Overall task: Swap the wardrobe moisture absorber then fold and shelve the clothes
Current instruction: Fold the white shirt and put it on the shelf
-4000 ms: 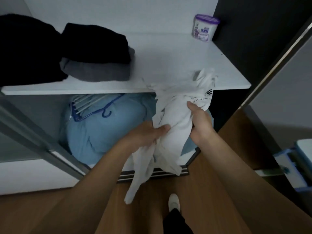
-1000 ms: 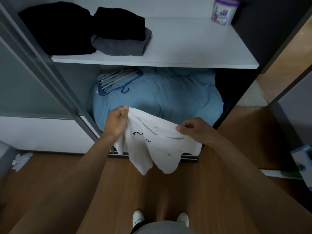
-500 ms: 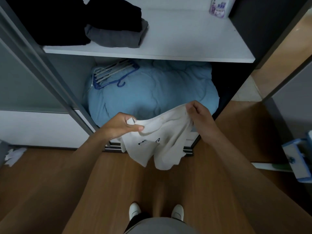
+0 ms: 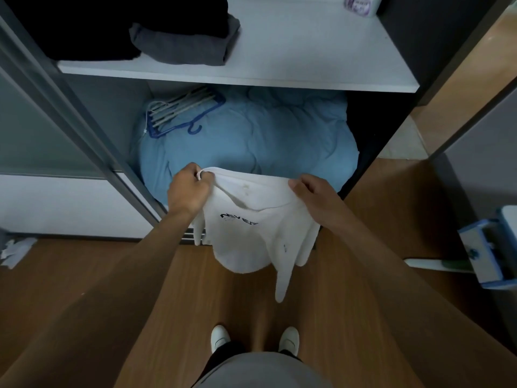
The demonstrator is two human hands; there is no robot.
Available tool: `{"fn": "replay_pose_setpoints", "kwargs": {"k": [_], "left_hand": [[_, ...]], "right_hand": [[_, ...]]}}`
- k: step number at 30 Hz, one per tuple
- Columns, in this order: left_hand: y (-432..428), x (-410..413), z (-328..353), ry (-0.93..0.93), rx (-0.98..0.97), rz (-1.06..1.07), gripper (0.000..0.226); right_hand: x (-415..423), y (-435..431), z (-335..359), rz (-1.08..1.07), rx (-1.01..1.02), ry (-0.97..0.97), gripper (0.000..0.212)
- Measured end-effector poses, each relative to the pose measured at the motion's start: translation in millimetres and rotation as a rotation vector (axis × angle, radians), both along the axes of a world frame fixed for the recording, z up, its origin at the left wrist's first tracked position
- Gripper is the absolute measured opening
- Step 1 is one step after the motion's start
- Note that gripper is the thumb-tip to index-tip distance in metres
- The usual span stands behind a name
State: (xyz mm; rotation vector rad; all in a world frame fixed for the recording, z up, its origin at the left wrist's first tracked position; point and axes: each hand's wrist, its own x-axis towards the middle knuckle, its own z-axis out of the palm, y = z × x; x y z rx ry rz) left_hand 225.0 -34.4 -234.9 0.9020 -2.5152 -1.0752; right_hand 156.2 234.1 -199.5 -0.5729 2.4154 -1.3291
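Here, the left hand (image 4: 190, 189) and right hand (image 4: 313, 194) each pinch an upper corner of the limp white T-shirt with dark lettering (image 4: 251, 236), fingers curled over its top edge, so the cloth hangs spread, apparently for a first fold. It hangs below and in front of the white wardrobe shelf (image 4: 307, 51). On that shelf, folded black and grey clothes (image 4: 181, 43) lie left; the purple-labelled white moisture-absorber tub (image 4: 361, 5) stands rear right, leaving bare board between, presumably for the shirt.
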Motion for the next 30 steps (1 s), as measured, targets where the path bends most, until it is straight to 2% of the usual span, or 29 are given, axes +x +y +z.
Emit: {"fn": "replay_pose_setpoints", "kwargs": {"k": [4, 7, 13, 15, 17, 19, 22, 26, 28, 30], "left_hand": [[4, 2, 2, 0.055, 0.072, 0.011, 0.023], [2, 5, 6, 0.077, 0.038, 0.013, 0.017], [-11, 13, 8, 0.033, -0.101, -0.092, 0.026], [-13, 13, 9, 0.011, -0.062, -0.095, 0.022], [-12, 11, 12, 0.004, -0.026, -0.13, 0.012], [-10, 9, 17, 0.025, 0.003, -0.188, 0.002], [-17, 9, 24, 0.048, 0.029, -0.369, 0.021], [-27, 11, 28, -0.08, 0.055, -0.59, 0.047], [-30, 12, 27, -0.152, 0.057, -0.664, 0.05], [-36, 12, 23, -0.2, 0.048, -0.701, 0.043]], "right_hand": [[-4, 5, -10, 0.024, 0.2, 0.21, 0.035], [-8, 11, -14, 0.086, 0.344, 0.316, 0.025], [-9, 17, -12, -0.203, 0.256, 0.484, 0.028], [-13, 17, -9, -0.278, 0.149, 0.405, 0.024], [-16, 14, -7, -0.335, -0.102, 0.227, 0.024], [-19, 13, -5, -0.366, -0.237, 0.112, 0.026], [-24, 20, -8, -0.3, -0.243, 0.076, 0.038], [-26, 32, -18, -0.297, -0.202, 0.062, 0.043], [-25, 34, -23, -0.32, -0.198, 0.042, 0.042], [-25, 38, -26, -0.301, -0.191, -0.004, 0.041]]}}
